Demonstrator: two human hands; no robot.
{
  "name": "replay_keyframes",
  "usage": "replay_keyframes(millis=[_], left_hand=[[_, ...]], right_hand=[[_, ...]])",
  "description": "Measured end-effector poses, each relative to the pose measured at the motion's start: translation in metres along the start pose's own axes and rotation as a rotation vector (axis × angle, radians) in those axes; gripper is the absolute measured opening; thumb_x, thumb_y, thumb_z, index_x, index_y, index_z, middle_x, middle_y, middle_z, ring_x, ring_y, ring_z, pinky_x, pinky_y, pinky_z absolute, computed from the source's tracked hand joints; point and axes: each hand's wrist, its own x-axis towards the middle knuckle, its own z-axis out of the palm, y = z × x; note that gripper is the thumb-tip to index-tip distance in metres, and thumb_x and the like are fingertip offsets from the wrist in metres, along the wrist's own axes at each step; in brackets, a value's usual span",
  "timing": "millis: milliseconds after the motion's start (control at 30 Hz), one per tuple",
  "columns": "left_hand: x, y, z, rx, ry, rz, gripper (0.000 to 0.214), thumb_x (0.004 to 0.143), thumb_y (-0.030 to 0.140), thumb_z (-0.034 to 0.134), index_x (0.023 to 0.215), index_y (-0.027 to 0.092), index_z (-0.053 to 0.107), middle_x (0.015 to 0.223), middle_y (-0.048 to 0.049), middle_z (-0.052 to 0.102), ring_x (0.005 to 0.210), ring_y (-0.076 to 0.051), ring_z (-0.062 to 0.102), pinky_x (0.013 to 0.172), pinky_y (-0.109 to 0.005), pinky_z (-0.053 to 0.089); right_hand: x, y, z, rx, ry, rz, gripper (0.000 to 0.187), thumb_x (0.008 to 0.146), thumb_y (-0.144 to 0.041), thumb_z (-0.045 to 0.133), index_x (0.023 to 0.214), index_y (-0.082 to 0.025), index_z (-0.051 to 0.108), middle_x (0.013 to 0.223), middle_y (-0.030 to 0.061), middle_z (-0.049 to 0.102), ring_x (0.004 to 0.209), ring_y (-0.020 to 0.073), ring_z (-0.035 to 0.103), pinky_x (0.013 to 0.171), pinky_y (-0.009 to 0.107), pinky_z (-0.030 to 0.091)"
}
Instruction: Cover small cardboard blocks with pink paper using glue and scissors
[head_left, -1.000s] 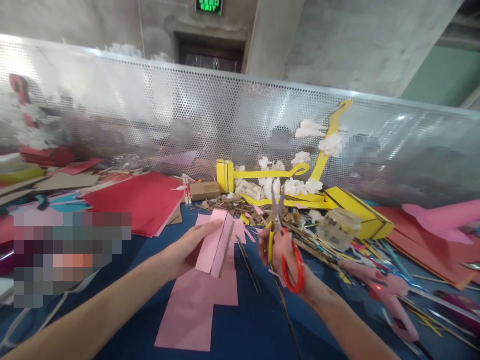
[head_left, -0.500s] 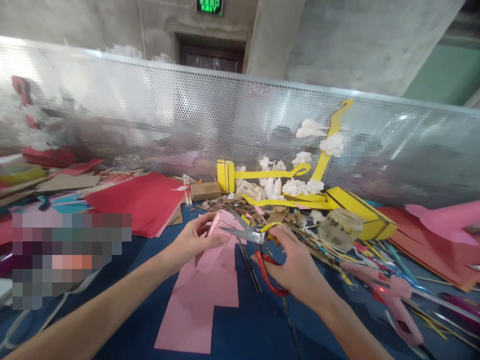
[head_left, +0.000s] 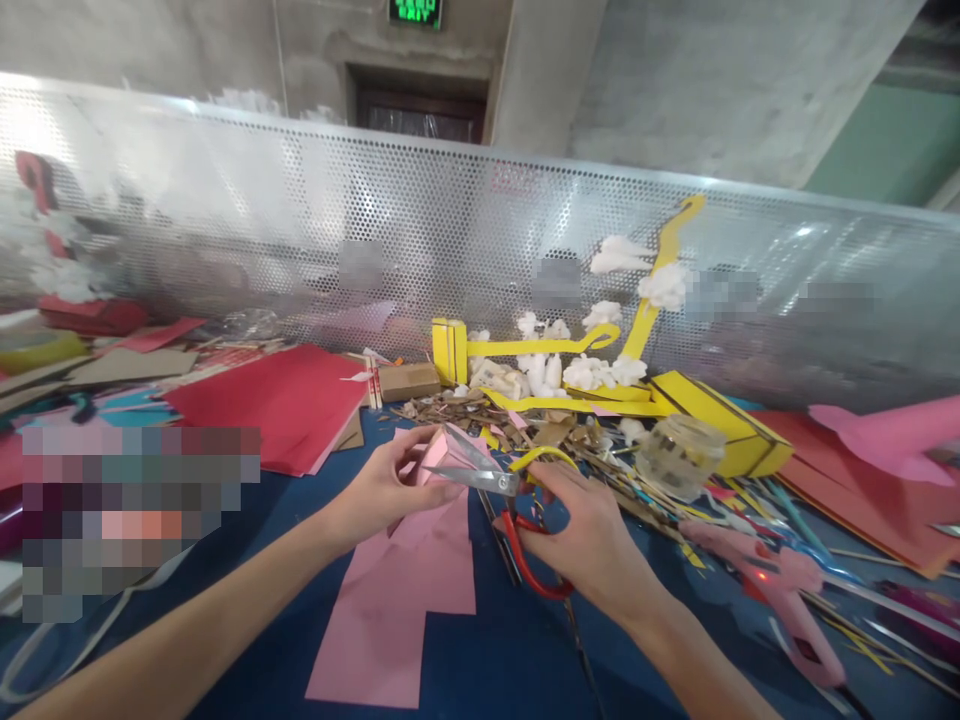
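My right hand (head_left: 581, 530) is closed round the handles of a pair of scissors (head_left: 472, 478), one loop yellow and one red. The blades are spread and point left, toward my left hand (head_left: 401, 480). Fingers and thumb of that hand pinch a folded piece of pink paper (head_left: 433, 470), with the blades at its right side. Part of the piece is covered by my fingers. Under it lies a larger stepped sheet of pink paper (head_left: 382, 640) on the blue tabletop (head_left: 480, 670). Thin dark sticks (head_left: 504, 545) lie beside the scissors.
A pink glue gun (head_left: 780, 590) with a small red light lies at right, near a clear jar (head_left: 681, 455). Yellow paper shapes (head_left: 720, 425) with white fluff and scraps line the metal screen (head_left: 465, 220). Red paper (head_left: 277, 405) lies at left.
The scissors have shifted slightly left and turned, their blades now spread further across the folded pink paper. My left hand keeps its pinch in nearly the same place.
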Motion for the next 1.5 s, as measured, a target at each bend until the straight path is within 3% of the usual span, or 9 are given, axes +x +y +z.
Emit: replay_keyframes(millis=[267,533,767,1067,1133,1200,1333,1400,1500], left_hand=[[0.001,-0.003,0.0,0.036,0.011,0.015,0.067,0.073,0.034,0.088,0.133,0.017,0.063,0.121,-0.0141,0.069,0.115,-0.029,0.065,0.105,-0.043,0.047],[0.005,-0.007,-0.008,0.134,-0.01,0.013,0.086,0.071,0.041,0.088,0.145,0.014,0.053,0.132,-0.0183,0.065,0.125,-0.035,0.062,0.113,-0.053,0.042],[0.008,-0.015,-0.014,0.142,-0.013,0.045,0.082,0.071,0.04,0.089,0.143,0.021,0.055,0.143,-0.0144,0.062,0.133,-0.035,0.057,0.118,-0.055,0.038],[0.003,-0.002,-0.008,0.04,-0.016,-0.035,0.073,0.074,0.046,0.086,0.138,0.022,0.06,0.141,-0.0131,0.065,0.13,-0.034,0.06,0.107,-0.047,0.048],[0.003,0.001,-0.007,-0.073,0.031,-0.075,0.068,0.074,0.046,0.086,0.133,0.022,0.062,0.139,-0.012,0.067,0.127,-0.032,0.063,0.102,-0.042,0.052],[0.003,0.004,-0.006,-0.232,0.07,-0.204,0.062,0.075,0.05,0.083,0.128,0.02,0.066,0.132,-0.0134,0.071,0.12,-0.032,0.067,0.093,-0.04,0.057],[0.001,0.005,-0.006,-0.395,0.046,-0.441,0.068,0.078,0.065,0.073,0.123,0.013,0.069,0.117,-0.0192,0.076,0.107,-0.033,0.072,0.083,-0.039,0.06],[-0.001,0.003,-0.004,-0.284,0.069,-0.391,0.073,0.077,0.065,0.075,0.129,0.014,0.066,0.119,-0.0194,0.075,0.106,-0.034,0.073,0.083,-0.04,0.06],[-0.003,0.001,0.0,0.007,0.085,-0.166,0.073,0.078,0.057,0.079,0.137,0.02,0.059,0.129,-0.0158,0.071,0.113,-0.033,0.069,0.092,-0.042,0.057]], right_hand=[[-0.001,0.001,0.0,0.036,0.012,-0.002,0.025,0.08,-0.026,0.081,0.1,-0.021,0.069,0.091,0.0044,0.073,0.082,0.0238,0.069,0.074,0.032,0.054],[-0.001,0.001,-0.002,0.041,-0.006,0.022,0.012,0.083,-0.024,0.078,0.086,-0.021,0.067,0.076,-0.0013,0.067,0.068,0.0173,0.063,0.064,0.025,0.045],[0.001,-0.003,-0.008,0.045,-0.085,0.085,0.032,0.085,-0.026,0.075,0.066,-0.021,0.05,0.058,-0.0071,0.047,0.053,0.011,0.044,0.053,0.023,0.031],[0.0,0.002,-0.003,0.316,-0.056,0.306,0.052,0.077,-0.049,0.083,0.058,-0.021,0.043,0.056,-0.0076,0.032,0.055,0.0097,0.03,0.049,0.023,0.026],[0.001,0.004,0.0,0.412,-0.037,0.387,0.048,0.073,-0.05,0.085,0.062,-0.021,0.049,0.057,-0.007,0.037,0.054,0.0102,0.034,0.048,0.023,0.03],[0.003,0.005,0.002,0.539,-0.031,0.497,0.044,0.07,-0.055,0.085,0.07,-0.02,0.057,0.06,-0.0052,0.046,0.053,0.0112,0.041,0.047,0.024,0.035],[0.011,0.003,0.006,0.714,0.0,0.596,0.053,0.06,-0.064,0.086,0.078,-0.02,0.063,0.061,-0.0033,0.055,0.05,0.0113,0.045,0.045,0.024,0.037],[0.011,0.0,0.006,0.736,0.011,0.577,0.054,0.06,-0.066,0.085,0.078,-0.02,0.061,0.059,-0.0055,0.051,0.048,0.01,0.042,0.044,0.023,0.036],[0.005,-0.003,0.003,0.677,-0.046,0.502,0.05,0.07,-0.064,0.08,0.086,-0.022,0.059,0.063,-0.0051,0.053,0.051,0.0114,0.047,0.046,0.023,0.04]])
